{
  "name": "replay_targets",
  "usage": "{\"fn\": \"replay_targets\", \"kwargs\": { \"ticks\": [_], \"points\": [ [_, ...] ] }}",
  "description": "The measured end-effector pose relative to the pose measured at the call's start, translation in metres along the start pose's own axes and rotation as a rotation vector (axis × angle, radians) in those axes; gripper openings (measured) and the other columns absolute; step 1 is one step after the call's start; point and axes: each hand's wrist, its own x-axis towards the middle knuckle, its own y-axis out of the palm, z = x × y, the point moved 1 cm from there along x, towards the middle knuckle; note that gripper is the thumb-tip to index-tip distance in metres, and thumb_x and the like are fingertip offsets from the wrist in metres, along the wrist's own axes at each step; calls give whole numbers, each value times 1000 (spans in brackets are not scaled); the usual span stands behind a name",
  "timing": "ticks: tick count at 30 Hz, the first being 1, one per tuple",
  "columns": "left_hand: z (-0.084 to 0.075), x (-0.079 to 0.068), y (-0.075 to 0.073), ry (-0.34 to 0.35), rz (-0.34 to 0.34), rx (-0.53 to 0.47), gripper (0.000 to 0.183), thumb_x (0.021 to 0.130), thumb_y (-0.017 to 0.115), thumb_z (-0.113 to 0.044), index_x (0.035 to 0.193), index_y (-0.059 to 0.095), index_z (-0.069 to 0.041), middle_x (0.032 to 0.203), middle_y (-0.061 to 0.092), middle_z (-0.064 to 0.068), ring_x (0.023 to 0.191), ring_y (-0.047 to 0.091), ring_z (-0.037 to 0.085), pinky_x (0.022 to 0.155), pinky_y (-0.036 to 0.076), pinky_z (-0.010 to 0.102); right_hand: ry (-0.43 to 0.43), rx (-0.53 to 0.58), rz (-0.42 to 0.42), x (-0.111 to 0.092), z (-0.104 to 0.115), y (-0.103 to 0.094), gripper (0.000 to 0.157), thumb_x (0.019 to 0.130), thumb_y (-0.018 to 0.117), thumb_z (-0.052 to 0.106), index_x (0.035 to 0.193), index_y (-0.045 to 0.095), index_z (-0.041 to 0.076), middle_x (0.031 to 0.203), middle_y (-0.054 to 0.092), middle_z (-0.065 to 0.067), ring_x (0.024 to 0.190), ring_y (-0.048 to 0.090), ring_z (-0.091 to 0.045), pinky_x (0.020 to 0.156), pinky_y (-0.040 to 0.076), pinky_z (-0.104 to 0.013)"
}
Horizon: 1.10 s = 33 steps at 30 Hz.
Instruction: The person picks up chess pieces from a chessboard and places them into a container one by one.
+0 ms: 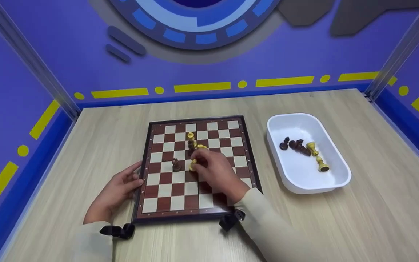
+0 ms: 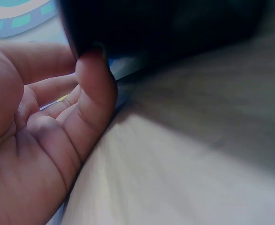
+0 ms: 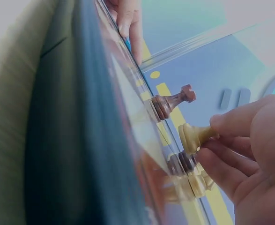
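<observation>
My right hand (image 1: pixel 218 173) pinches a yellow chess piece (image 3: pixel 191 137) between thumb and fingers, close over the middle of the chessboard (image 1: pixel 171 216); the fingers hide its top. A dark rook (image 1: pixel 176 165) stands just left of it. Beyond the fingertips are a tall yellow piece (image 1: pixel 190 136), a dark piece (image 1: pixel 191 147) and another yellow piece (image 1: pixel 201 146) partly behind the hand. At the board's left edge my left hand (image 1: pixel 116 191) rests with loosely bent fingers, its thumb and index fingertips touching the rim. In the left wrist view, a fingertip (image 2: pixel 94 70) meets the dark board edge.
A white plastic tray (image 1: pixel 289 182) stands to the right of the board. Inside it lie several dark pieces (image 1: pixel 298 146) and two yellow ones (image 1: pixel 321 165). Blue-purple panels (image 1: pixel 209 72) border the wooden table (image 1: pixel 369 163) at the back and sides.
</observation>
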Motion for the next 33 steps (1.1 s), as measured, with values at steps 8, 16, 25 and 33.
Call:
{"fn": "replay_targets", "kwargs": {
  "ticks": [8, 16, 25, 33],
  "points": [
    [-1, -1, 1, -11, -22, 7, 67, 95, 56, -2, 154, 26, -10, 93, 51, 0, 68, 60, 8, 53, 53, 26, -13, 135, 30, 1, 4, -10, 20, 88, 69, 10, 107, 67, 8, 108, 71, -6, 99, 68, -15, 87, 55, -24],
    [-1, -2, 1, 4, -9, 18, 67, 95, 56, -3, 154, 25, -9, 93, 52, 1, 67, 58, 7, 52, 51, 24, -40, 148, -7, 3, 4, -25, 20, 86, 70, 10, 107, 69, 10, 104, 71, -6, 93, 68, -15, 85, 55, -27],
    [-2, -1, 2, 1, -19, 19, 67, 95, 57, -3, 154, 26, -10, 93, 52, -2, 67, 57, 7, 53, 51, 24, -1, 147, -27, 2, 2, -45, 19, 85, 70, 8, 103, 72, 13, 102, 70, 3, 89, 67, -9, 78, 56, -22],
    [-2, -2, 1, 16, 7, 20, 69, 96, 57, -4, 154, 21, -6, 93, 55, -1, 68, 58, 6, 53, 52, 23, 6, 151, -47, 3, -3, -60, 19, 85, 70, 8, 104, 72, 11, 105, 71, -6, 91, 68, -14, 79, 56, -30]
  ]
}}
